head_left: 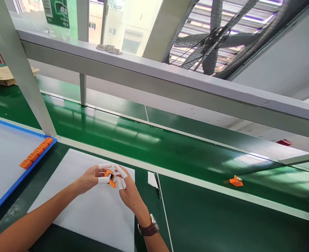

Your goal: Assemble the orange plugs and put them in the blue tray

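My left hand (91, 178) and my right hand (128, 190) meet over a white sheet (96, 213) on the green bench. Both wear white finger cots. Between their fingertips they pinch a small orange part (110, 177). A brown-strapped watch (149, 227) sits on my right wrist. Another orange part (235, 181) lies alone on the green conveyor belt (144, 140) to the right.
A blue-rimmed tray (26, 168) at the left holds a row of several orange parts (36, 152) along its edge. A grey frame post (26, 80) rises beside it. A grey shelf rail (170, 84) crosses above the belt. A small white slip (152, 179) lies near the belt's edge.
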Motion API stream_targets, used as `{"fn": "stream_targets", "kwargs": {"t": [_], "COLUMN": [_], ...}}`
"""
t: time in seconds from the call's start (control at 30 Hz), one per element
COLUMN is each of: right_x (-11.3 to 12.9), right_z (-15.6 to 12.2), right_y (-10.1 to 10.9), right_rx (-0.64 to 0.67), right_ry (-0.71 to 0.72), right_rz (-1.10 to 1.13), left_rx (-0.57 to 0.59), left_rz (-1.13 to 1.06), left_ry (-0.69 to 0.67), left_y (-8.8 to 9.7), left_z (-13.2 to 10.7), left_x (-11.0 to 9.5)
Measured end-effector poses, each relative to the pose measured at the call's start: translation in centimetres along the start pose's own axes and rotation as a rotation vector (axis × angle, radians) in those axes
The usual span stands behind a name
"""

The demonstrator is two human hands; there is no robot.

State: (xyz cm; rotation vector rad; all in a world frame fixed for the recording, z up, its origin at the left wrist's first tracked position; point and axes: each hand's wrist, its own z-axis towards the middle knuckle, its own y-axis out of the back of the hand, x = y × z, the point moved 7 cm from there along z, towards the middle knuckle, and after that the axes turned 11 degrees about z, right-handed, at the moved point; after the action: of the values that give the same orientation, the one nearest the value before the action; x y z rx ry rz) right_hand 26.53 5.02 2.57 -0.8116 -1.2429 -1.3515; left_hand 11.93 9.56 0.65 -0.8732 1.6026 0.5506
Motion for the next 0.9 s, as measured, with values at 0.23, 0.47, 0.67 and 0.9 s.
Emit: {"fn": "stream_targets", "kwargs": {"t": [0.23,0.47,0.67,0.9], "right_x": [-1.6,-2.5,-1.9,0.2], "right_z": [-0.5,-1.1,-1.1,-1.0], "right_y": [-1.0,-0.3,-0.1,-0.8], "right_rx": [-0.045,-0.156,-0.226,-0.179], "right_ry": [0.010,0.017,0.122,0.274], "right_rz": [0.042,0.078,0.073,-0.009], "left_rx": [-0.171,-0.207,-0.225,-0.147], "left_rz": [0.125,0.408,0.313,0.595], "left_ry": [-0.222,-0.061,-0.032,-0.125], "left_y": [0.4,0.6,0.5,0.0], "left_z": [-0.5,-0.5,-0.7,-0.9], "left_x": [1.0,1.6,1.7,1.9]}}
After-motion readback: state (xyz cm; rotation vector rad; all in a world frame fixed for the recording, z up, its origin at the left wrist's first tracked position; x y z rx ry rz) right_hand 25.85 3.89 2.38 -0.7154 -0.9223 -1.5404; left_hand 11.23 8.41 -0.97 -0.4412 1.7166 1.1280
